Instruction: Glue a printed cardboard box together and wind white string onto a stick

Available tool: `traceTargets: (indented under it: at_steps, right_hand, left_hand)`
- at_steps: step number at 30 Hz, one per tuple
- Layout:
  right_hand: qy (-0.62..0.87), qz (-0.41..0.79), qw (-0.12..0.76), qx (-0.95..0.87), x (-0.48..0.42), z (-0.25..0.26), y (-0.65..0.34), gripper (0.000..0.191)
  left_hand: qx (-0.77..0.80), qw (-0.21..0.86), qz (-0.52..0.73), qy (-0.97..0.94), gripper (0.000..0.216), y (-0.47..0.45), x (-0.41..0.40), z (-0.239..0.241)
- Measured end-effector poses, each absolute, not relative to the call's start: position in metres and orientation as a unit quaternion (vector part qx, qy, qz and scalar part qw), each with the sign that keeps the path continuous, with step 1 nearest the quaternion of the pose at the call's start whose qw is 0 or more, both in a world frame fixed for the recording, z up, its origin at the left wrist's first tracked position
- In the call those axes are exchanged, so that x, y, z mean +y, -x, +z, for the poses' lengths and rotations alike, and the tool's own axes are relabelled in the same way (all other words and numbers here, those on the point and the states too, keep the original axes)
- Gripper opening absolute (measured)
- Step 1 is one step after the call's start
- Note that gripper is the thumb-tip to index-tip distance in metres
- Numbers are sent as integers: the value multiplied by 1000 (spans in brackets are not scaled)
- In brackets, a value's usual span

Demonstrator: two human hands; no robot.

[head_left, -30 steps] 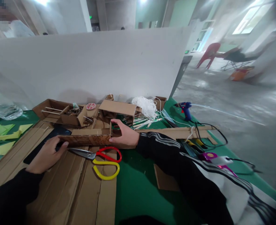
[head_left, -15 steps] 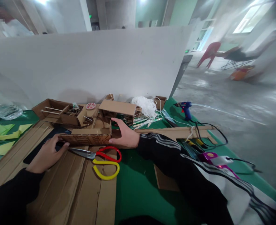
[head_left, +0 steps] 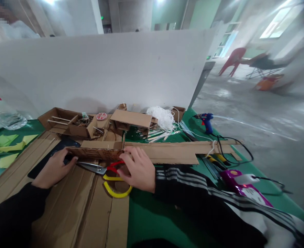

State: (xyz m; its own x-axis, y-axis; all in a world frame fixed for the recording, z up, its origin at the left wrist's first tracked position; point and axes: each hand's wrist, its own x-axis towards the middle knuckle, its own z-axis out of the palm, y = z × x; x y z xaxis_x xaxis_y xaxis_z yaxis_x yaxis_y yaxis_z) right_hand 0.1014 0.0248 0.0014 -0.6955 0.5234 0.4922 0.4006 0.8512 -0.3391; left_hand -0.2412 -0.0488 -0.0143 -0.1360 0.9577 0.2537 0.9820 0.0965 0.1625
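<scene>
My left hand (head_left: 54,168) presses its fingertips against the left end of a small cardboard piece (head_left: 95,152) that stands on edge on flat cardboard sheets (head_left: 72,203). My right hand (head_left: 139,168) rests palm down over the handles of red and yellow scissors (head_left: 110,179), fingers spread, touching the cardboard piece's right end. The scissor blades (head_left: 90,167) point left, under the piece. A long cardboard strip (head_left: 177,151) lies just behind my right hand.
A white board (head_left: 102,69) stands along the table's back. In front of it sit open cardboard boxes (head_left: 69,124), a cardboard model (head_left: 131,120) and white string (head_left: 162,117). A blue glue gun (head_left: 206,120), black cable and a purple tool (head_left: 242,186) lie right; yellow paper scraps (head_left: 4,151) left.
My right hand has left the cardboard piece's right end and come toward me, down onto the scissor handles. My left hand has stayed put.
</scene>
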Motion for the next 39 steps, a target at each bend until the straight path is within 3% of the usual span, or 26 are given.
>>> traceTargets:
  at_steps: [4, 10, 19, 30, 39]
  right_hand:
    - [309, 125, 309, -891, 41, 2, -108, 35]
    - [328, 162, 254, -896, 57, -7, -112, 54]
    - [306, 184, 220, -908, 79, -10, -94, 56]
    - [327, 163, 219, -905, 67, -19, -108, 23]
    - [307, 177, 232, -906, 76, -23, -97, 31]
  left_hand:
    - [-732, 41, -138, 666, 44, 243, -48, -15]
    - [-731, 52, -136, 666, 38, 242, -48, -14]
    - [-741, 55, -126, 657, 36, 241, -49, -11]
    - [-740, 47, -125, 659, 36, 239, -48, -12]
    - [-746, 49, -123, 652, 34, 242, -48, -16]
